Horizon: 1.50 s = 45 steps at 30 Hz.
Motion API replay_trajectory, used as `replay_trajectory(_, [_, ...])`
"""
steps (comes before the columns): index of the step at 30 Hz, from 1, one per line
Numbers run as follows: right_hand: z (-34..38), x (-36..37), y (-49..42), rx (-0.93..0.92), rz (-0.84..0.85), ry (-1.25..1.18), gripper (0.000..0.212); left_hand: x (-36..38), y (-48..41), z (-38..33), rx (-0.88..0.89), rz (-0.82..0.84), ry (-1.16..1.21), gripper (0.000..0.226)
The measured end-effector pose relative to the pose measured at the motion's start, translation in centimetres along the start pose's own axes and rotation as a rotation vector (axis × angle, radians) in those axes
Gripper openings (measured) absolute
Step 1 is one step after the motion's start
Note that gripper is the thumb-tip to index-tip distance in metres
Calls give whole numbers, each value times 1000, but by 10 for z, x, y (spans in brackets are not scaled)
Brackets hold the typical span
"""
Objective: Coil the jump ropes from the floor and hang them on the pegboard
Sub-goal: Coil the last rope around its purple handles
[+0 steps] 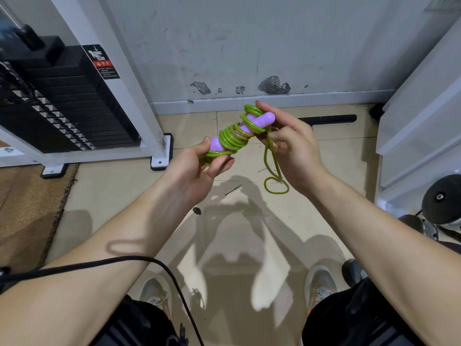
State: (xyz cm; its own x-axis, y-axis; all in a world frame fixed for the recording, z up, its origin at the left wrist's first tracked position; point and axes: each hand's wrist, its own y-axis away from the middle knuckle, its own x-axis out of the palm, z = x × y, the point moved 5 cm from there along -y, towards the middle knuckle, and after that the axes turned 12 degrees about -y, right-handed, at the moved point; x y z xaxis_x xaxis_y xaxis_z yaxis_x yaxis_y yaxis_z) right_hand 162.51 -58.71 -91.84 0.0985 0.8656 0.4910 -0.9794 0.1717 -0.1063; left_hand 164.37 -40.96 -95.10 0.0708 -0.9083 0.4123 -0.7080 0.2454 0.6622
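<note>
Reaches forward with both bare forearms over a beige tiled floor (119,196), working at mid-frame. Grips the lower end of a pair of purple handles (259,119) in the left hand (199,168), thumb on top and fingers curled underneath, pinning several turns of green jump rope (232,139) against the palm. Pinches the upper end of the same bundle with the right hand (289,151), forefinger stretched over the topmost coils, thumb and remaining fingers curled round a strand just below the handles' rounded tips. Holds the bundle between the two hands, tilted up toward the right and wrapped in tight green loops along most of its length. Lets a loose tail (275,188) of the cord drop from under the right hand, ending in a small loop; cannot tell whether touching the floor. Carries a black cable (159,264) draped across the left forearm. Stands in grey shoes (318,280) at the bottom edge. Faces a scuffed grey wall (249,46), flanked at the left by a white frame (129,91) housing a stack of black weight plates (62,101), with a black bar (329,119) lying at the wall's foot and a round black weight (441,198) at the far right.
</note>
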Motion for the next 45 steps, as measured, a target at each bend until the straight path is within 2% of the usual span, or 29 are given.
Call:
replay_trajectory(2, [1,2,3,-29,26,42,38,1,0,-2,9,0,-1,30])
replay_trajectory(6, [0,1,8,-84,-59,112,35,2,-4,4,2,-30,16,35])
replay_trajectory(10, [4,0,6,-59,-125,130,27,7,-4,9,15,-39,31,35])
replay_trajectory(16, [5,-10,-3,-27,-101,192,18,11,-2,20,-22,-38,9,35])
replay_trajectory(22, [4,-12,-3,-31,-96,255,24,12,-2,20,-27,-34,2,34])
replay_trajectory(29, [3,-17,-6,-61,-153,167,25,14,-2,20,-23,-6,26,36])
replay_trajectory(40, [12,-21,-12,-25,22,239,18,10,0,12,-34,46,-1,38])
replay_trajectory(45, [10,-25,-12,11,26,180,20,9,0,11,-38,47,3,38])
